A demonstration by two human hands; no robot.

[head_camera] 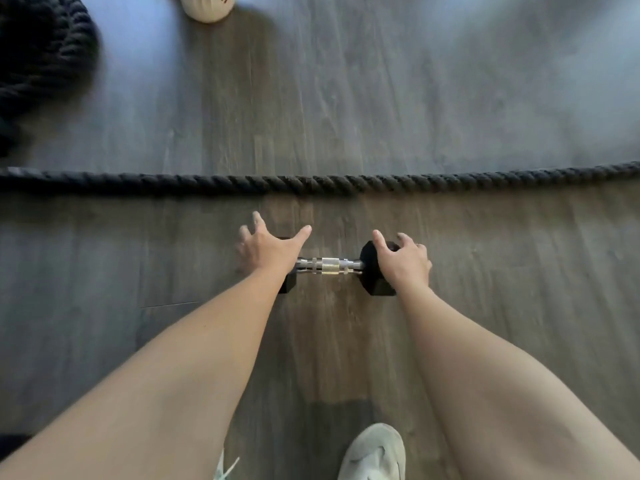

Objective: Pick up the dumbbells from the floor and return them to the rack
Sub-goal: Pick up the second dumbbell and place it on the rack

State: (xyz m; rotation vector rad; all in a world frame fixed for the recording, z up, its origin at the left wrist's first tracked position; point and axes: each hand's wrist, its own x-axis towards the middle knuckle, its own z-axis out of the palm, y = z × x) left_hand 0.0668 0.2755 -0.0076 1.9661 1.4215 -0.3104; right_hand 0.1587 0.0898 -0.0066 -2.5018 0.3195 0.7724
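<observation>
**Dumbbell on the floor, both your hands at its ends**

Dumbbell (341,266) lies flat on the wood-grain floor (450,116), straight ahead of you and crosswise to your view, its chrome handle (329,266) bare between two black hex heads. Your right hand (403,263) sits on top of the right head (372,271), fingers curled over its far edge and thumb toward the handle; it rests on the head, but whether it grips firmly you cannot tell from this angle. Your left hand (265,249) is spread wide over the left head (287,282), fingers splayed and thumb stretched toward the handle, closed on nothing. That head is mostly hidden under your hand and wrist, so contact there cannot be told; only a lower corner shows. Both forearms reach down from the bottom corners of the view.

Just beyond the dumbbell, a thick black battle rope (311,183) runs straight across the floor from edge to edge, apart from the weight. More of that rope is heaped in a coil (41,57) at the far left. A beige ball (207,6) sits at the top edge. Near you, a pale sneaker (375,452) stands on the floor below the dumbbell.
</observation>
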